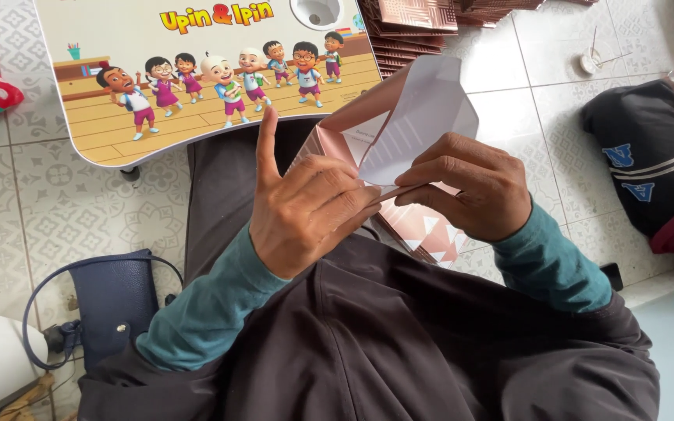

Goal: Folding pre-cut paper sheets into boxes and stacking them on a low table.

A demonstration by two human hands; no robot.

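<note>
My left hand [306, 206] and my right hand [473, 187] both pinch a folded sheet of paper [423, 117] held above my lap. The sheet is white inside and pink outside, bent into a pocket shape. My left index finger sticks up while the other fingers press the fold. The right fingers pinch the same fold from the other side. Under the hands lies a pink patterned folded piece [423, 230] on my dark skirt [399, 335].
A small lap table [118, 31] with cartoon children printed on it stands ahead of me. A stack of pink patterned sheets [415, 19] lies on the tiled floor. A dark blue bag [115, 300] sits at left. Another person [649, 156] in dark clothes sits at right.
</note>
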